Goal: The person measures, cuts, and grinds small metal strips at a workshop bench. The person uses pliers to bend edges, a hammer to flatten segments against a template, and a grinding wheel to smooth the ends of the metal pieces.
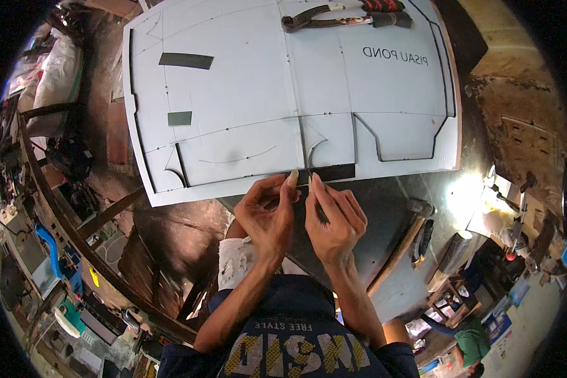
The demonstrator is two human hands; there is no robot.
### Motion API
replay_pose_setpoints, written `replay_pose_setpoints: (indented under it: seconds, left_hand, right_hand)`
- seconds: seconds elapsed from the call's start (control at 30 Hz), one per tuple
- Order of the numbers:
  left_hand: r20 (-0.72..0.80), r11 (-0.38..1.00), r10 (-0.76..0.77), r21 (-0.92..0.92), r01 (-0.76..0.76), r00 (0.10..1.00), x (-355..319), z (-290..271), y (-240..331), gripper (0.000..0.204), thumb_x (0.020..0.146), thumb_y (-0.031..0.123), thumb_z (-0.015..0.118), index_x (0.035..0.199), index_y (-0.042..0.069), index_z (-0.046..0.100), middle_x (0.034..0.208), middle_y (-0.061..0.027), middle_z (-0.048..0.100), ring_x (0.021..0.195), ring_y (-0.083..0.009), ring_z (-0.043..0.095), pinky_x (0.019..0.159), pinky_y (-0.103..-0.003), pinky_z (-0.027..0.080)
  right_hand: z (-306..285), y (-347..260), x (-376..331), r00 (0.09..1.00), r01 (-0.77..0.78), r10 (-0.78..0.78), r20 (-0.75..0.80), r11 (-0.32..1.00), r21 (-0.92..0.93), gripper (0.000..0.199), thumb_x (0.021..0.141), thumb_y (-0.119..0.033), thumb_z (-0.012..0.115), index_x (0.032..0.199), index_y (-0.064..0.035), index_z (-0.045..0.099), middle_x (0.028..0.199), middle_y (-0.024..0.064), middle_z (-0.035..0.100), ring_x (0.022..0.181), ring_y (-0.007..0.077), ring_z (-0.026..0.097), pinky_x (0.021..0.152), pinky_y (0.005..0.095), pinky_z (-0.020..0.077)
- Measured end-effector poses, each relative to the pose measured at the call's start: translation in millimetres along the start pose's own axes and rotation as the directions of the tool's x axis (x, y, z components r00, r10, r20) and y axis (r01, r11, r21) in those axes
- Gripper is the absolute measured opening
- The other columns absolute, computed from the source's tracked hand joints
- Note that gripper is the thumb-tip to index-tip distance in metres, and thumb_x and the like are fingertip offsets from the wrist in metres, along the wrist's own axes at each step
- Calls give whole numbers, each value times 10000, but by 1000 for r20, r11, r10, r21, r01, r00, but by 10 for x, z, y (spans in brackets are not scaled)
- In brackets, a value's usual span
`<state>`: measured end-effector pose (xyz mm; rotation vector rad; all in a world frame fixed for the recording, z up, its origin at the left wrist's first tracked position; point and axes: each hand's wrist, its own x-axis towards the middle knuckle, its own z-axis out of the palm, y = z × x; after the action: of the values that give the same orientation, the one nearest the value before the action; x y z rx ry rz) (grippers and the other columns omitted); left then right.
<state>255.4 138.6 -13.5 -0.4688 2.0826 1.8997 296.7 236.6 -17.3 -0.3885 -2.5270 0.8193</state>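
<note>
A white board (233,101) marked with thin drawn lines lies in front of me, with narrow dark strips standing along some of the lines. At its near edge, a flat black strip (340,171) runs sideways. My left hand (268,214) pinches the left end of this strip between thumb and fingers. Just beside it, my right hand (335,220) is closed in a pinch on the same strip, fingertips pointing away from me. The fingers partly hide the strip's left end. Two short loose dark pieces, a longer one (186,60) and a smaller one (179,118), rest on the board's left half.
Pincers (340,20) with red and black grips lie on the board's far side. A wooden-handled hammer (400,249) and a black-handled tool (424,242) lie on the dark tabletop at right. A bright lamp (475,195) shines there. Someone in green (472,343) is at lower right.
</note>
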Motion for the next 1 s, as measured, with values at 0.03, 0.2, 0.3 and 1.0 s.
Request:
replay_pose_setpoints:
  seconds: [0.03,0.2,0.3,1.0]
  left_hand:
    - [-3,1000,11,-9,-11,1000,4,-7,2,153,907,27,674,1002,-88,641,827,-105,704,750,-123,658,701,-232,529]
    - [8,1000,25,-4,-25,1000,6,-6,13,155,905,27,676,1003,-88,643,830,-107,704,751,-123,656,707,-232,528]
    - [4,1000,13,-3,-13,1000,5,-14,25,155,905,24,673,1005,-91,641,840,-110,704,761,-122,657,711,-233,528]
    - [79,987,-58,-147,70,995,-17,-284,244,159,877,90,734,933,-57,712,797,-81,705,695,-110,650,664,-233,529]
  right_hand:
    - [2,6,17,1000,5,-5,7,1000,-7,337,742,21,749,1075,-23,720,864,47,695,659,181,620,608,291,523]
    - [-10,-14,56,1000,11,-10,23,999,-45,331,735,16,754,1062,-23,722,831,39,677,647,179,611,598,291,517]
    - [7,-53,74,1000,4,-3,8,999,-45,312,731,32,757,1038,-18,729,805,47,676,643,183,627,585,291,516]
    - [-724,37,-478,808,-523,519,279,850,-68,396,766,-79,781,1144,-14,685,1006,156,704,864,288,672,787,383,523]
